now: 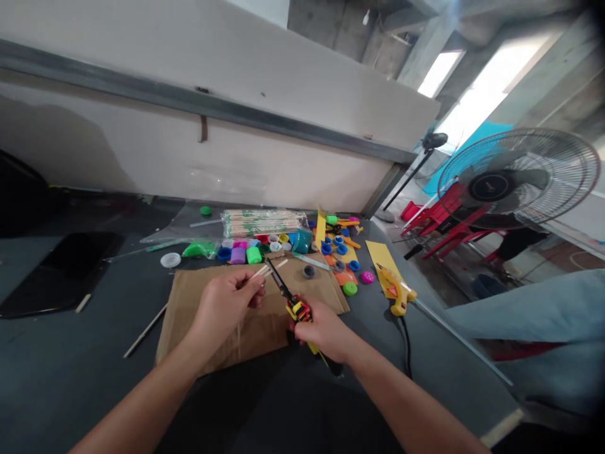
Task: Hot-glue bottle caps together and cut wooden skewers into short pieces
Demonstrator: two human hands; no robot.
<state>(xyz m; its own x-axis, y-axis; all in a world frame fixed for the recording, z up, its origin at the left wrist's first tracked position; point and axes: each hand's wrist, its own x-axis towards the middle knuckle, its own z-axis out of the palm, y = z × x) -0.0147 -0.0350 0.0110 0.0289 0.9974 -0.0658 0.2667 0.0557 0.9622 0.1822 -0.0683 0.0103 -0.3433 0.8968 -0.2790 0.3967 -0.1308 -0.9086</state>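
The left hand [222, 306] is pinching thin wooden sticks [267, 269] just beside the scissors [297, 309] that the right hand [324, 331] is clenching, both working above a cardboard sheet [182, 315].

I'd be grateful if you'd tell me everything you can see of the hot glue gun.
The hot glue gun has a yellow, plastic-looking body with an orange patch near the trigger and a narrow nozzle. It lies on its side, its front on a yellow card strip, on the dark tabletop. A black cord drops from its handle.
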